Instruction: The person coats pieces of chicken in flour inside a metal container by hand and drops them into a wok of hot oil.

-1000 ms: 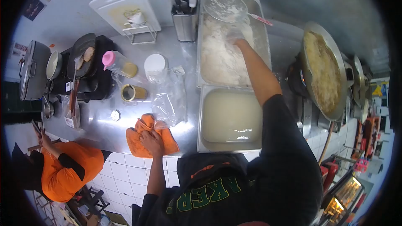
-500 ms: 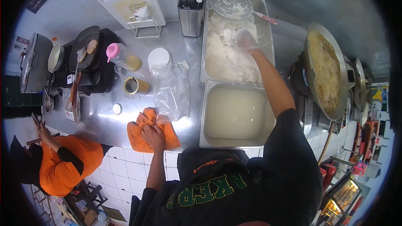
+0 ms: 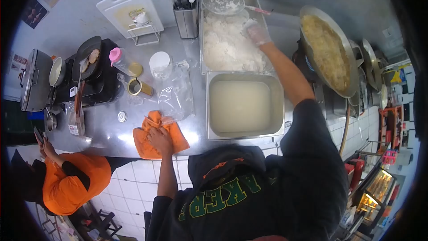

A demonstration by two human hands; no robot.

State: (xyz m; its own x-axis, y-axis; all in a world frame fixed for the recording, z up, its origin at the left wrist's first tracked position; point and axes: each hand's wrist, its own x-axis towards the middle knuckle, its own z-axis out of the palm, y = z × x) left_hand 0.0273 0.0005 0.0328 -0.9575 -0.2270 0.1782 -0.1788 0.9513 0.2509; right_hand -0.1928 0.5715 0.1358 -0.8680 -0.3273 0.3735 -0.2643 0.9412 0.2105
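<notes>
My left hand (image 3: pixel 159 140) lies on a crumpled orange cloth (image 3: pixel 180 139) at the counter's front edge, its fingers spread over the fabric. My right hand (image 3: pixel 257 34), in a clear plastic glove, is at the right side of a steel pan (image 3: pixel 203 56) of white flour (image 3: pixel 229 44). Flour coats the glove's fingertips, so their grip is unclear. A mesh strainer (image 3: pixel 223 2) with flour clumps rests across the pan's far end. Directly in front of it stands a second steel pan (image 3: pixel 281 127) holding pale, cloudy liquid (image 3: pixel 240 102).
A wok (image 3: pixel 327 49) of bubbling oil stands right of my right arm. Left of the pans are a plastic bag (image 3: pixel 176 100), a tin (image 3: pixel 139 88), a pink-lidded bottle (image 3: pixel 127 62) and a frying pan (image 3: pixel 89 58). A person in orange (image 3: pixel 78 180) stands at the left.
The view has shifted, bringing the pans lower and left in the picture. My right hand is now nearer the pan's right wall, drawn back from the flour's middle. My left hand stays on the cloth.
</notes>
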